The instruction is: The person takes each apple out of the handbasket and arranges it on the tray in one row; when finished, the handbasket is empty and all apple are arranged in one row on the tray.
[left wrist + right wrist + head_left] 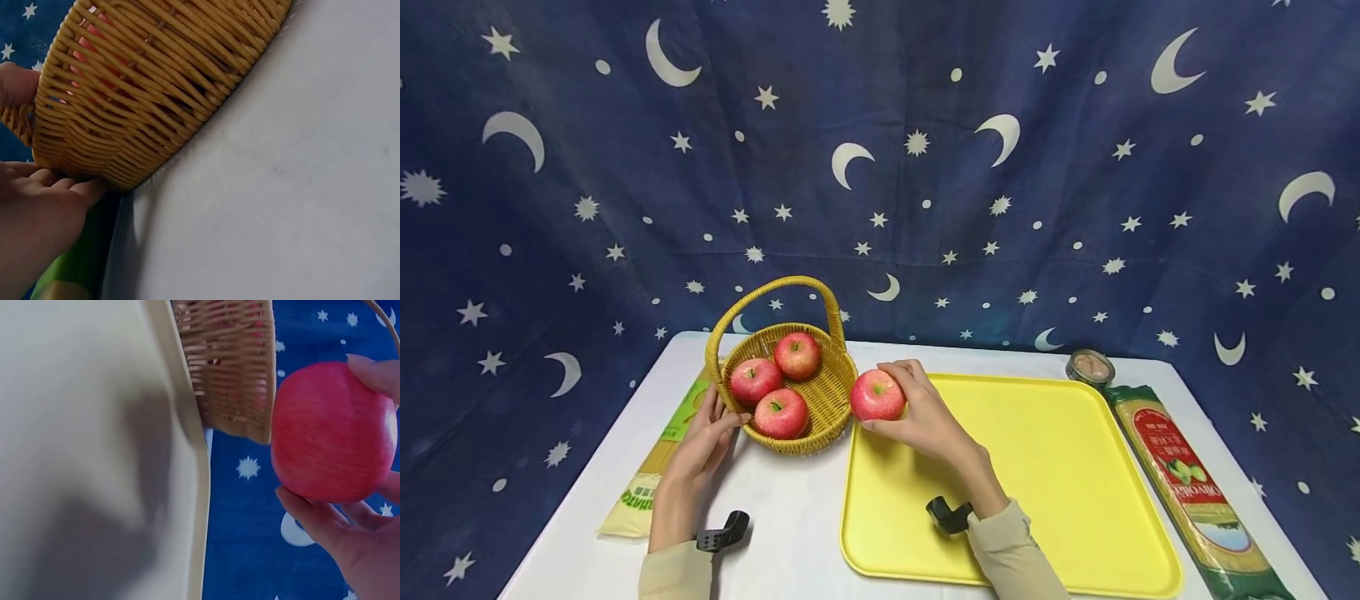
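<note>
A wicker basket (831,392) with a tall arched handle stands at the left of the table, and three red apples (797,356) lie inside it. My left hand (700,446) grips the basket's near left side, thumb at the rim and fingers against the outer wall, as the left wrist view shows. In my right hand (921,417) another red apple (877,395) is held between thumb and fingers. That apple is up above the left edge of a yellow tray (1015,467), just right of the basket's rim. In the right wrist view the held apple (334,432) appears beside the basket (231,375).
Left of the basket lies a green and yellow pasta packet (651,475), partly behind my left arm. A red-labelled pasta packet (1195,492) lies along the tray's right side. By the tray's far right corner stands a small round tin (1090,367). A starry blue cloth (910,208) hangs behind.
</note>
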Tool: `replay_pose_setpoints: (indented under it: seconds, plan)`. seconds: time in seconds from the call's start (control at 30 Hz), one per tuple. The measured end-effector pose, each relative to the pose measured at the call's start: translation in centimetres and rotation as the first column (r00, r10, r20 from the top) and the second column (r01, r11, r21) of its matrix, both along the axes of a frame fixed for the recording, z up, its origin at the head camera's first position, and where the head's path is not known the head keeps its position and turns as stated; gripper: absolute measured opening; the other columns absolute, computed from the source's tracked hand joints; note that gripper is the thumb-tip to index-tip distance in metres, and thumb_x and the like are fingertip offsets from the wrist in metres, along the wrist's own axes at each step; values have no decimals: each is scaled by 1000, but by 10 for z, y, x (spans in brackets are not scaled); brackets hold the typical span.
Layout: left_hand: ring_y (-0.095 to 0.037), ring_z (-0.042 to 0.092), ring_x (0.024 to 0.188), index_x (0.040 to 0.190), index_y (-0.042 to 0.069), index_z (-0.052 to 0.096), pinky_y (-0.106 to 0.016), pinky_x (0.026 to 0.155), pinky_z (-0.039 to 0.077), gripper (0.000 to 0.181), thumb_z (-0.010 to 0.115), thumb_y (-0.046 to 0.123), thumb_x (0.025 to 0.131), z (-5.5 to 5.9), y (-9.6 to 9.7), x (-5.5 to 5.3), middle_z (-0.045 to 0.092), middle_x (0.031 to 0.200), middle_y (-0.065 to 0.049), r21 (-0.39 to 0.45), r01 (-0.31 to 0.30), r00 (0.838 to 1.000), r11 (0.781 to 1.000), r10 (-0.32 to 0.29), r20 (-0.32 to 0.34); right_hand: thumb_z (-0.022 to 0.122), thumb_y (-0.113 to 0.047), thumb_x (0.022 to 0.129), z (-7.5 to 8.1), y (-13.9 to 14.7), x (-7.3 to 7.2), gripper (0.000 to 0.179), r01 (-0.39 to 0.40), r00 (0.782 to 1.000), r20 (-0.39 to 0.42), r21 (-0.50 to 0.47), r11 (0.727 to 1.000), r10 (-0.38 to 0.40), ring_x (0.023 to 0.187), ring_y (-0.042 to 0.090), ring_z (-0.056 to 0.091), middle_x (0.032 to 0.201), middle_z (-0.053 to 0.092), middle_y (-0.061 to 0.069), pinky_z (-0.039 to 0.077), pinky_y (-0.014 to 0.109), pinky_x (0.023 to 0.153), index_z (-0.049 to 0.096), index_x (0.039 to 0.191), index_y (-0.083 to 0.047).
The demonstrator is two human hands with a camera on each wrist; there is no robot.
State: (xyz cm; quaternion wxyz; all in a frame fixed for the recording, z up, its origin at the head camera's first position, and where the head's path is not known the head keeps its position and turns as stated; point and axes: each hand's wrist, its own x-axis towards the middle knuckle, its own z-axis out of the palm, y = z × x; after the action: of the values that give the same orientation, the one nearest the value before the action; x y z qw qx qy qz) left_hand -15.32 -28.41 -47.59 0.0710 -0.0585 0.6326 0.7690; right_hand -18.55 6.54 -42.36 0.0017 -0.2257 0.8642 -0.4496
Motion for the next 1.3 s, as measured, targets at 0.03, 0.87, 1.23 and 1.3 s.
replay_pose_setpoints:
  seconds: [0.03,0.87,1.23,1.3]
  plan:
    - [-17,-10,160,164,25,-17,-41,130,2,104,55,-3,93,-1,0,0,-15,173,4,7,-7,1000,1000,7,-5,92,-31,74,-1,2,0,75,2,1000,8,2,1000,-3,119,19,59,133,50,-1,57,42,103,58,140,-17]
    - [-18,-6,161,166,22,-11,-35,130,9,104,58,-5,92,-7,-1,-1,-11,174,1,63,-36,997,997,40,-63,90,-25,74,-36,22,-15,75,-13,992,122,89,996,2,114,23,58,129,59,6,55,43,99,54,138,-10]
    - [-19,-8,161,165,20,-13,-34,129,10,104,57,-5,93,-7,1,-1,-13,174,0,71,-23,998,997,27,-63,93,-31,72,-41,18,-14,78,-37,994,104,105,994,26,117,22,58,130,61,3,54,46,103,56,138,-11]
    - [-19,-7,161,165,20,-13,-34,129,10,103,57,-5,93,-8,0,0,-13,174,0,66,-27,998,997,31,-57,93,-32,73,-41,17,-14,79,-47,994,107,108,993,35,119,23,57,132,61,4,53,47,104,56,140,-11]
